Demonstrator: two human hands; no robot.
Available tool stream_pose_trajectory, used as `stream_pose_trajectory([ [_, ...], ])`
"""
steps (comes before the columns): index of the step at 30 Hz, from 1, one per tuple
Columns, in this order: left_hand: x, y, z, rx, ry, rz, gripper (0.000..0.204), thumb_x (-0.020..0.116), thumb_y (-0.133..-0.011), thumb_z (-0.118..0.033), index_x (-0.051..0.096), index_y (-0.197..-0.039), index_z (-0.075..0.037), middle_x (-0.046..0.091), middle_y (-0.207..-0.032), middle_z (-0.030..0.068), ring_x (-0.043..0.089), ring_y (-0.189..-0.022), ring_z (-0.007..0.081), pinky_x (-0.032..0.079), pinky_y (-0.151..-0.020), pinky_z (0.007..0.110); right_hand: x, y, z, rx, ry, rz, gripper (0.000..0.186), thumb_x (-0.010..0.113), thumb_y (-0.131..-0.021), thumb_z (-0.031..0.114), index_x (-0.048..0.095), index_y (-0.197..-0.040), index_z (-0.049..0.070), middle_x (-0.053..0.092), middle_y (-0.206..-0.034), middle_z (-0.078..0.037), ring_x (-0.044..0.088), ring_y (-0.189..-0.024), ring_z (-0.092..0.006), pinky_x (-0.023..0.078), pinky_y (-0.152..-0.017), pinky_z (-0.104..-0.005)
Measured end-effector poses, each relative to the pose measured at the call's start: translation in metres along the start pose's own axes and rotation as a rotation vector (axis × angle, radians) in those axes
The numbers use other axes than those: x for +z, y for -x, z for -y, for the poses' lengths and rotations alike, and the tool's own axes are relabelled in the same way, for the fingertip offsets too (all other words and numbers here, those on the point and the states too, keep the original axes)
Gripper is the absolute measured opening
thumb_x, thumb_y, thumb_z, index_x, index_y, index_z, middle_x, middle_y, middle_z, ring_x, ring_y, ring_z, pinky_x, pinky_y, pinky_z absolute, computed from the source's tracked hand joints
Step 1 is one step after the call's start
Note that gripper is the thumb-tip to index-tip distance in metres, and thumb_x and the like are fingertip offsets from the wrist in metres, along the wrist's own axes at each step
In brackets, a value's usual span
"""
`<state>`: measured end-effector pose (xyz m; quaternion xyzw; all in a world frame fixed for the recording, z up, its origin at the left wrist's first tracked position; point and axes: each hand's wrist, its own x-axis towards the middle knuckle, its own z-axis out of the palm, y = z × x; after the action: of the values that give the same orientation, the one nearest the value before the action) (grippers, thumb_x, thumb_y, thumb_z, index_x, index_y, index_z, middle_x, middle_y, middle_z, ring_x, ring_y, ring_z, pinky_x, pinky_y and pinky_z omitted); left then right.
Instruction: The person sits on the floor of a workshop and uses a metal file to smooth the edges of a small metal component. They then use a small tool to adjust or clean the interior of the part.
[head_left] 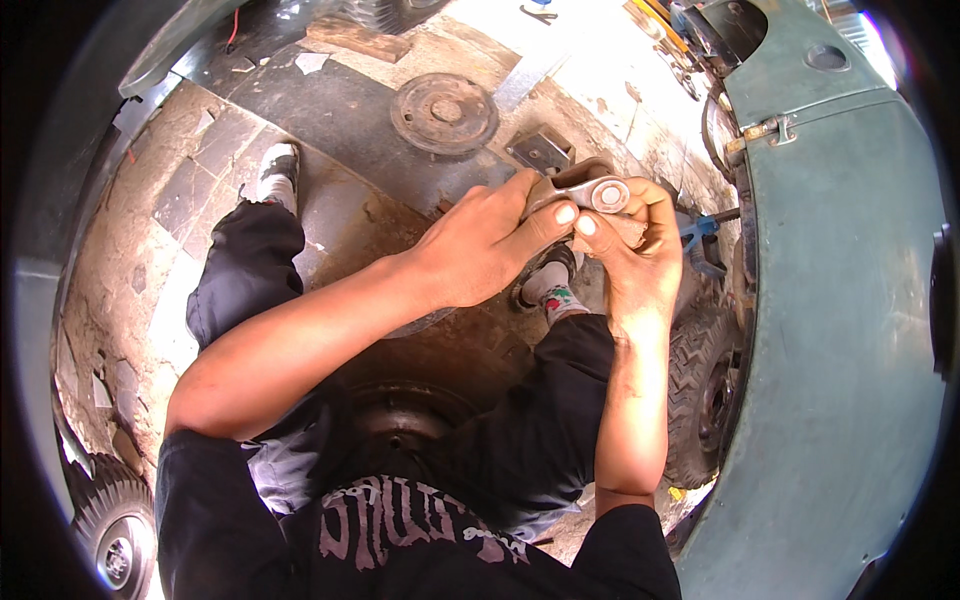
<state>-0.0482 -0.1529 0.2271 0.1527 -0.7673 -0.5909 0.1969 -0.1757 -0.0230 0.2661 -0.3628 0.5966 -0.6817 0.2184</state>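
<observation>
Both my hands are raised together right of the middle, gripping a brownish metal part with a round, ring-shaped end (605, 195) and a curved bracket-like body. My left hand (490, 235) comes across from the left, its thumb pressed along the near side and its fingers mostly hidden behind the part. My right hand (645, 265) closes on the other side, thumb beside the left thumb and fingers curled around the ring end. A rough tan piece (625, 230) shows between the right thumb and fingers; I cannot tell whether it belongs to the metal part.
On the floor ahead lie a rusty round disc (444, 113), a small metal plate (540, 150) and a wooden block (358, 38). A green vehicle panel (840, 300) stands close on my right, near a knobby tyre (700, 395) and a blue tool (702, 240). Another wheel (118, 545) is at lower left.
</observation>
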Motion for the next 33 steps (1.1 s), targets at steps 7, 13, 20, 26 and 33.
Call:
stream_pose_trajectory([
  [7, 0.0, 0.0, 0.002, 0.031, -0.083, 0.012, 0.063, 0.047, -0.104, -0.057, 0.05, -0.103, 0.006, 0.059, -0.075, 0.0241, 0.057, -0.074, 0.032, 0.047, -0.068, 0.047, -0.007, 0.001, 0.001, 0.058, -0.068, 0.044, 0.043, 0.074, -0.086, -0.012, 0.058, -0.124, -0.002, 0.074, -0.098, -0.012, 0.072, -0.083, -0.0143, 0.062, -0.071, -0.0299],
  [13, 0.001, 0.002, -0.003, -0.044, -0.039, 0.043, 0.067, 0.048, -0.102, -0.059, 0.053, -0.108, 0.007, 0.066, -0.082, 0.0295, 0.067, -0.086, 0.0485, 0.05, -0.076, 0.052, -0.023, -0.002, 0.002, 0.102, -0.047, 0.133, 0.049, 0.074, -0.086, -0.011, 0.057, -0.131, -0.002, 0.075, -0.095, -0.013, 0.072, -0.083, -0.0144, 0.062, -0.071, -0.0294],
  [20, 0.001, 0.003, 0.003, -0.022, -0.065, 0.039, 0.066, 0.049, -0.103, -0.058, 0.054, -0.108, 0.007, 0.066, -0.08, 0.0287, 0.067, -0.083, 0.0465, 0.049, -0.075, 0.051, -0.005, 0.004, 0.005, 0.048, 0.109, 0.096, 0.048, 0.074, -0.089, -0.007, 0.057, -0.134, -0.001, 0.075, -0.094, -0.011, 0.071, -0.081, -0.0126, 0.06, -0.071, -0.0268],
  [26, 0.003, 0.003, 0.009, -0.014, -0.011, 0.016, 0.066, 0.049, -0.102, -0.059, 0.056, -0.108, 0.007, 0.067, -0.082, 0.0281, 0.066, -0.082, 0.046, 0.049, -0.076, 0.05, -0.036, -0.007, 0.006, 0.113, 0.031, 0.281, 0.053, 0.074, -0.091, -0.003, 0.054, -0.139, -0.001, 0.075, -0.093, -0.01, 0.07, -0.076, -0.0109, 0.057, -0.07, -0.0247],
  [33, -0.005, 0.005, 0.005, -0.104, 0.101, 0.011, 0.06, 0.05, -0.103, -0.057, 0.055, -0.107, 0.002, 0.065, -0.079, 0.0216, 0.066, -0.078, 0.0335, 0.05, -0.071, 0.045, -0.045, -0.002, 0.002, -0.031, 0.149, 0.081, 0.028, 0.073, -0.093, 0.0, 0.06, -0.118, 0.0, 0.072, -0.088, -0.005, 0.063, -0.076, -0.0087, 0.052, -0.071, -0.0233],
])
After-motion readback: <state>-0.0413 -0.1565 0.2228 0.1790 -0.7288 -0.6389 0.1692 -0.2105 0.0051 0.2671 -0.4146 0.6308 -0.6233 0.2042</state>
